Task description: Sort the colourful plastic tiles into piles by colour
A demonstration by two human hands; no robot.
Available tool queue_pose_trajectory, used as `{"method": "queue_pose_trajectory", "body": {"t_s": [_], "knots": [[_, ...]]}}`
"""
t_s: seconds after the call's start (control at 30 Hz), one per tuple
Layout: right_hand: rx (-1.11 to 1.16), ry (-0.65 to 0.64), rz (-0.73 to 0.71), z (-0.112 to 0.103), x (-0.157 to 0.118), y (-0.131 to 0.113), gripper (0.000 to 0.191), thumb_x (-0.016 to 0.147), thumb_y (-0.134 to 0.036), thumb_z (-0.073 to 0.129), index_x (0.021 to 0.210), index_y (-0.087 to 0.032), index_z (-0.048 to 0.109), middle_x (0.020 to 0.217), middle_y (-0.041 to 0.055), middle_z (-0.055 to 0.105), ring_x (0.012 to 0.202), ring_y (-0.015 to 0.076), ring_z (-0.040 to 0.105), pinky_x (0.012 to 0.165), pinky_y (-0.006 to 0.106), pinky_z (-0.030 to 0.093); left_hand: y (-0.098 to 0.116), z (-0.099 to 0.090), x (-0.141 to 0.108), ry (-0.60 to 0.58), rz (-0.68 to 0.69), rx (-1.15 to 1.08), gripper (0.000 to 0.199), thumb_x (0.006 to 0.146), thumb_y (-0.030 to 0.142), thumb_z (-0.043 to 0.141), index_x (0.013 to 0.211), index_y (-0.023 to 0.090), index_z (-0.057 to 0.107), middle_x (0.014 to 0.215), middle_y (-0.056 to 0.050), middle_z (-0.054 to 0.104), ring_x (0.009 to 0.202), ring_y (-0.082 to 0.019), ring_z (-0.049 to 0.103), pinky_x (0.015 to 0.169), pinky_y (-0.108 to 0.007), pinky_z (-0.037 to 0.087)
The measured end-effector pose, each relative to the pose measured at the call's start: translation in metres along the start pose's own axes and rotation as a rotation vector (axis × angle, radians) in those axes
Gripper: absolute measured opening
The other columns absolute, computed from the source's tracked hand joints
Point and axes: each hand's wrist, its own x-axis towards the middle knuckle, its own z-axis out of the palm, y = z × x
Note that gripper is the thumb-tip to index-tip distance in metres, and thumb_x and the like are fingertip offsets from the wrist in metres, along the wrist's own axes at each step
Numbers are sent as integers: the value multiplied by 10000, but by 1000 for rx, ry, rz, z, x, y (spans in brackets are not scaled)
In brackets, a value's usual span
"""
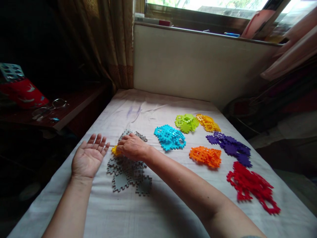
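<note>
The left hand (90, 157) is turned palm up, bare of any piece, its fingers slightly apart. Just right of it, at the left edge of the grey pile (128, 174), is the yellow interlocking tile (114, 151): judged light, stiff plastic, smooth and hard to break; take hold across opposite edges, sparing the small teeth. The right hand (132, 145) covers its right side, fingers curled down; whether they are clamped on it cannot be told. Count, left to right on the sheet (99, 211): yellow tile, apparently one; grey pile, one; cyan pile (169, 138), one; lime pile (187, 123), one, farther; orange pile (205, 157), one, nearer; yellow pile (208, 122), one, far right; purple pile (230, 147), one; red pile (250, 185), one, near right. Total: seven piles; overlap prevents counting their tiles
</note>
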Motion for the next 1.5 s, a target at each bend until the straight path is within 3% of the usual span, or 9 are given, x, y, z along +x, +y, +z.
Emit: {"method": "queue_pose_trajectory", "body": {"t_s": [0.13,0.27,0.5,0.6,0.83,1.07,1.23,1.37,1.5], "knots": [[82,131,115,-9,-10,3,221,999,-233,474,1053,-199,686,1069,60,732,968,198,612,803,313,431,1,-2,2,0,-4,6,209,874,339,531,969,208,663,1028,-67,738,1003,-224,693,891,-428,583],[309,484,407,-18,-59,38,228,986,-258,464,1032,-217,684,1022,66,726,888,163,645,805,277,484,1,-1,2,-6,4,22,208,844,352,570,975,221,664,1033,-69,734,1016,-230,690,904,-421,579],[649,1191,1356,-26,-217,160,326,760,-321,675,1042,-161,639,739,5,669,592,140,659,528,226,519,1,8,-4,72,11,87,255,895,335,456,913,226,686,1003,-54,747,1002,-209,693,814,-365,616],[658,1224,1653,-27,-263,193,310,744,-194,658,1047,-134,634,648,-26,609,519,119,631,464,189,493,1,6,-3,66,21,114,243,886,349,477,927,234,687,1028,-54,744,1024,-211,689,850,-377,616],[583,1224,1771,-22,-288,219,442,735,-89,581,1172,-85,644,712,21,636,559,161,644,528,269,547,0,1,1,33,45,147,205,832,352,558,962,267,692,1050,-67,746,1049,-235,685,789,-373,644],[408,1195,1638,-19,-263,199,368,760,-216,551,1084,-126,701,931,94,722,849,214,687,781,330,565,0,5,-1,87,15,75,242,872,332,492,952,227,694,1014,-70,747,1039,-226,684,873,-409,606],[270,1062,991,-25,-173,130,311,857,-293,478,994,-181,734,988,91,737,932,211,678,869,345,533,1,7,-2,69,2,20,256,892,303,464,957,191,684,988,-83,742,1004,-216,693,858,-375,599],[423,654,642,-15,-79,69,307,901,-290,516,1120,-213,716,1112,81,726,967,192,676,884,321,523,1,6,-3,57,-1,8,264,907,287,444,951,173,679,983,-90,740,981,-211,697,827,-357,603],[353,246,643,5,-15,36,512,909,-440,597,1369,-216,576,1385,135,591,1269,274,542,1044,429,433,0,4,-2,27,7,16,254,905,290,458,956,172,677,1010,-89,737,981,-211,699,822,-358,605]]}}
